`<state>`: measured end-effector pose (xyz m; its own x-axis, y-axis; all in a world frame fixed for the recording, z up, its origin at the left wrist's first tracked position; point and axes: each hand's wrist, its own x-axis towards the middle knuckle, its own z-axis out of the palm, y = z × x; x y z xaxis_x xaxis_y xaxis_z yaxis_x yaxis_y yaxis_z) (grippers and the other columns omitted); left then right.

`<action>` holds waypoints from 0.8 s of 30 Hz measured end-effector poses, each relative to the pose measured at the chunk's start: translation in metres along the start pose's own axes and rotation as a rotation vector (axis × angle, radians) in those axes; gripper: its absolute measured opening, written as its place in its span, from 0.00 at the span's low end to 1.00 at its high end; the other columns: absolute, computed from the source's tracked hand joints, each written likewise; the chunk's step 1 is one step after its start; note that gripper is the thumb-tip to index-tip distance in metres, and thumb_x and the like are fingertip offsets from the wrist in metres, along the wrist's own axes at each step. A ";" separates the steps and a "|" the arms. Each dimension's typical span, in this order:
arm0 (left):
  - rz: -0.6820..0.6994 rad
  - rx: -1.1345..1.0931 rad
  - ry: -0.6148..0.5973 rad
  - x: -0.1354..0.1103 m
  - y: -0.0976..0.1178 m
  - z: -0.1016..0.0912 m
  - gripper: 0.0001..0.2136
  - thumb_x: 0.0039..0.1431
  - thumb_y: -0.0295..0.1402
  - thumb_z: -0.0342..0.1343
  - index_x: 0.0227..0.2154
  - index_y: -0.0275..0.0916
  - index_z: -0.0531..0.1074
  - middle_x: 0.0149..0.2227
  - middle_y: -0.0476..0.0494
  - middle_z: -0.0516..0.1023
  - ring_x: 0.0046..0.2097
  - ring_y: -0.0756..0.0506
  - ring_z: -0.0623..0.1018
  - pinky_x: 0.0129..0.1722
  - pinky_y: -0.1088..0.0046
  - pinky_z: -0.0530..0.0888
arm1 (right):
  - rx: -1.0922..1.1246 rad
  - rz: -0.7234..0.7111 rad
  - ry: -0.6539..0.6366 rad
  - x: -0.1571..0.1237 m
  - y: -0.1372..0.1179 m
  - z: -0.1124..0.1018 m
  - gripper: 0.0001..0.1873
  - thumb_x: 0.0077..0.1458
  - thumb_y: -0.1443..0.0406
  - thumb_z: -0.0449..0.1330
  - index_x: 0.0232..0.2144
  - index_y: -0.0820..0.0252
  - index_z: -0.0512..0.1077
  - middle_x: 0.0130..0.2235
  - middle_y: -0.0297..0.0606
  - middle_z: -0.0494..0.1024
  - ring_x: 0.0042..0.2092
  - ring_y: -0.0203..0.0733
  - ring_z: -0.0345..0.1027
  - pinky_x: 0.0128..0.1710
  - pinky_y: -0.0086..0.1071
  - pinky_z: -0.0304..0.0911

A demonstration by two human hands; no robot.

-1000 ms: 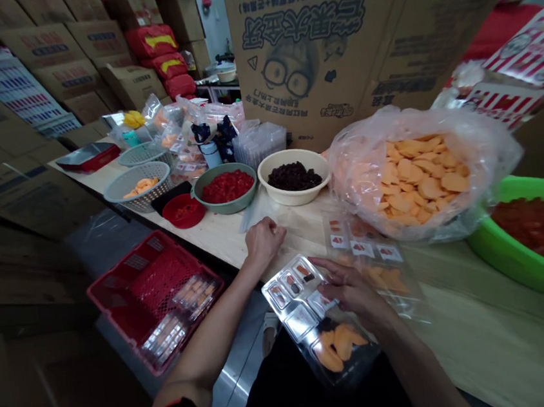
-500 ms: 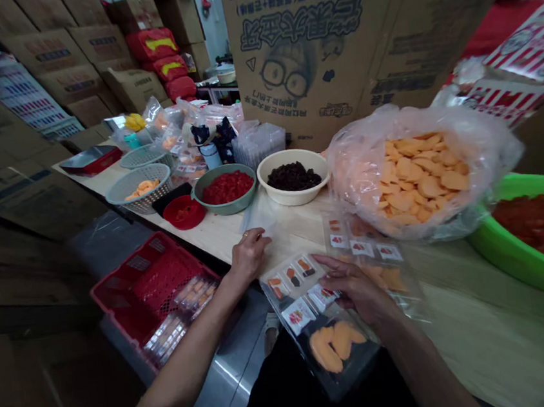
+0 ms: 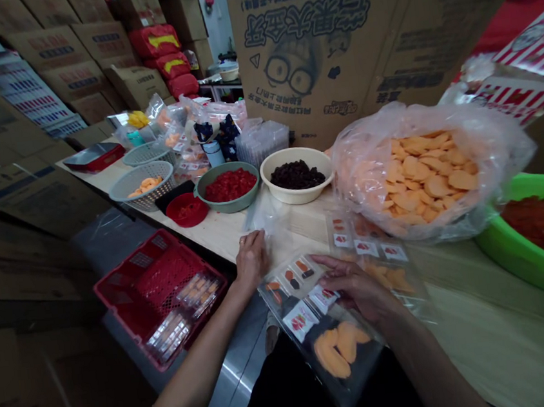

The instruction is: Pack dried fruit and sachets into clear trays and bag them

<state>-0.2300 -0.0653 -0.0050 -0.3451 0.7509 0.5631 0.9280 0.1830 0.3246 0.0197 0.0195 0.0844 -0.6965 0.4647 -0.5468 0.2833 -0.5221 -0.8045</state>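
Observation:
My right hand [image 3: 358, 285] holds a clear plastic tray [image 3: 312, 358] by its right side, tilted over my lap. Pale orange slices [image 3: 340, 346] lie in its large compartment; white printed packets [image 3: 302, 320] sit in the middle, and small orange and dark pieces fill the top cells. On the table edge my left hand [image 3: 251, 257] is closed, fingers bent against thin clear plastic [image 3: 274, 226]; whether this is a bag or a sheet is unclear. Right of the tray, another filled clear tray [image 3: 389, 275] lies on the table.
A big clear bag of orange slices [image 3: 429, 177] and a green basin [image 3: 511, 217] stand right. Behind are a cream bowl [image 3: 278, 193], grey-green bowl [image 3: 230, 202], red bowl [image 3: 189, 220] and basket [image 3: 143, 201]. A red crate [image 3: 116, 297] with packs sits lower left, below the table edge.
My left hand has turned, its fingers now bent down against the clear plastic, which bunches up beside them. My right hand still holds the tray in nearly the same place. The view has shifted slightly.

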 end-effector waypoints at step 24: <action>0.090 -0.353 -0.090 0.014 -0.030 -0.007 0.20 0.62 0.39 0.56 0.56 0.40 0.73 0.54 0.35 0.77 0.53 0.39 0.76 0.53 0.59 0.74 | -0.100 0.066 -0.278 0.059 -0.037 0.016 0.25 0.42 0.67 0.67 0.46 0.60 0.77 0.35 0.36 0.78 0.33 0.35 0.70 0.29 0.25 0.63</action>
<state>-0.2635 -0.0643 -0.0012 -0.2356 0.8096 0.5376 0.8431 -0.1048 0.5274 -0.0428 0.0554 0.0857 -0.8245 0.2113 -0.5250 0.3875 -0.4652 -0.7959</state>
